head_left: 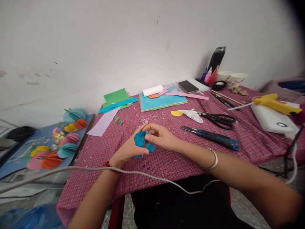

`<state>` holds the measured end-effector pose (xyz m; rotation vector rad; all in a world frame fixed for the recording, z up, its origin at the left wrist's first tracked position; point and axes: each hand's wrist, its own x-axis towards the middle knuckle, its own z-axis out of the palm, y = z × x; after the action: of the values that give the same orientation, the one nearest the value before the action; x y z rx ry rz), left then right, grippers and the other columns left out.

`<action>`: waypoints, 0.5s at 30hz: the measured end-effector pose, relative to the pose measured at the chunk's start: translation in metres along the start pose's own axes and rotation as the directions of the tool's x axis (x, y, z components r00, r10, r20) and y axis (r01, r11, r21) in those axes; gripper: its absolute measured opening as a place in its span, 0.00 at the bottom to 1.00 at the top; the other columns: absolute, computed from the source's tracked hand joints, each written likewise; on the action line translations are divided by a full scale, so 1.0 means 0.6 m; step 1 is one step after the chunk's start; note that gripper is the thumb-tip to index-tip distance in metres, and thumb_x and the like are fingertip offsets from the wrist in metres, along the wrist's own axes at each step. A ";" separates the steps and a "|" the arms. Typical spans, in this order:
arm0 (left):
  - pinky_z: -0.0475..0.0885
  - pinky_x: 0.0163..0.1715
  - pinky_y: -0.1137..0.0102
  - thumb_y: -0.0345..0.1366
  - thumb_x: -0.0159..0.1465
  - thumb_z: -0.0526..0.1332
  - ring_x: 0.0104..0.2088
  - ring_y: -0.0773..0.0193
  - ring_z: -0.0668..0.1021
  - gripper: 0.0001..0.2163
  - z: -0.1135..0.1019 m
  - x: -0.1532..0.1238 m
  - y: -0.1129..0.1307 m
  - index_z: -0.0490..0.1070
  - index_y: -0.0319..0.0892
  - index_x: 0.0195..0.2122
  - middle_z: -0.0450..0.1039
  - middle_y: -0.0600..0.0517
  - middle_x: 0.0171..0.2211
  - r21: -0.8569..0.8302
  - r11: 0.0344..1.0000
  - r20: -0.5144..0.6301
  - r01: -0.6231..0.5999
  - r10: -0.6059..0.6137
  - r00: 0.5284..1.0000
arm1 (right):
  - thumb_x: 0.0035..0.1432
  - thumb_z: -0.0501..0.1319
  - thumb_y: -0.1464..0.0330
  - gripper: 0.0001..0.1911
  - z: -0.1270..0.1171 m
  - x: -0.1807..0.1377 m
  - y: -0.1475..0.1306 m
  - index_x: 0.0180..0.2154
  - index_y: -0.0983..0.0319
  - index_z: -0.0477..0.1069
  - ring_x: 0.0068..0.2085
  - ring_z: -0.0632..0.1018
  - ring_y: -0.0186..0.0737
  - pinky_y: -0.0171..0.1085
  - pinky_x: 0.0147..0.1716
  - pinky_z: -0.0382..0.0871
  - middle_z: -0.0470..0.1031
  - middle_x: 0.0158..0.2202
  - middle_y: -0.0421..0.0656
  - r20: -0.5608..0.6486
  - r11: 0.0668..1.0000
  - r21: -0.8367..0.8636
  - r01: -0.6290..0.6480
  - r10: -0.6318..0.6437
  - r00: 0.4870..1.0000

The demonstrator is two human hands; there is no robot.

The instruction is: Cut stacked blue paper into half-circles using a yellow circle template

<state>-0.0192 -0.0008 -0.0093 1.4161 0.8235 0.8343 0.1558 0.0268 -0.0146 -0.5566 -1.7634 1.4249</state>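
Note:
Both of my hands meet over the middle of the red checked tablecloth (166,165). Between them is a folded piece of teal paper (141,140), pleated like a fan. My left hand (127,149) grips it from below and the left, fingers curled around it. My right hand (162,136) pinches its right side with thumb and fingers closed; a silver bangle is on that wrist. Part of the paper is hidden by my fingers.
Black scissors (219,119) and a blue-handled cutter (212,135) lie to the right. A yellow glue gun (274,103), a white box, cups, a phone (187,86) and coloured paper sheets (162,101) sit farther back. Paper flowers on a board (52,143) lie left. A white cable (143,173) crosses my forearms.

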 end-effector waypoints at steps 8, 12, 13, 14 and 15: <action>0.67 0.51 0.61 0.37 0.43 0.74 0.58 0.48 0.65 0.48 -0.001 0.001 -0.001 0.50 0.51 0.64 0.56 0.44 0.62 0.054 0.998 -0.019 -0.017 0.018 1.000 | 0.56 0.60 0.64 0.13 -0.002 0.001 0.004 0.40 0.63 0.63 0.22 0.67 0.28 0.30 0.21 0.61 0.63 0.22 0.34 -0.005 1.000 0.014 -0.005 0.005 1.000; 0.69 0.48 0.60 0.37 0.43 0.73 0.52 0.50 0.71 0.48 -0.005 0.000 -0.004 0.49 0.50 0.64 0.63 0.43 0.57 0.035 0.999 -0.035 -0.002 0.003 0.999 | 0.58 0.57 0.64 0.11 -0.003 0.000 0.003 0.41 0.63 0.64 0.23 0.68 0.28 0.31 0.22 0.63 0.64 0.23 0.34 0.009 0.999 0.035 -0.026 0.026 1.000; 0.69 0.47 0.59 0.37 0.44 0.73 0.51 0.51 0.72 0.48 -0.005 0.000 -0.005 0.49 0.50 0.64 0.64 0.43 0.56 0.023 1.000 -0.035 0.000 0.001 0.999 | 0.58 0.57 0.64 0.11 -0.004 0.000 0.002 0.42 0.63 0.64 0.23 0.68 0.29 0.31 0.22 0.64 0.64 0.23 0.34 0.014 0.999 0.045 -0.024 0.023 1.000; 0.69 0.46 0.59 0.37 0.44 0.73 0.50 0.51 0.72 0.47 -0.006 0.000 -0.006 0.49 0.50 0.64 0.65 0.43 0.55 0.014 1.000 -0.035 -0.001 0.001 0.999 | 0.59 0.57 0.63 0.12 -0.004 0.001 0.003 0.42 0.63 0.64 0.23 0.68 0.29 0.31 0.22 0.64 0.64 0.23 0.34 0.016 0.998 0.053 -0.019 0.018 1.000; 0.70 0.46 0.59 0.36 0.45 0.73 0.49 0.51 0.73 0.47 -0.006 -0.001 -0.007 0.49 0.51 0.64 0.65 0.44 0.55 0.008 1.000 -0.036 -0.003 0.004 0.999 | 0.59 0.57 0.63 0.12 -0.005 0.001 0.003 0.42 0.63 0.64 0.22 0.68 0.29 0.31 0.22 0.64 0.64 0.23 0.34 0.017 0.998 0.059 -0.013 0.012 1.000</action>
<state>-0.0228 0.0008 -0.0135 1.4135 0.8525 0.8619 0.1575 0.0293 -0.0161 -0.5268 -1.7281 1.4893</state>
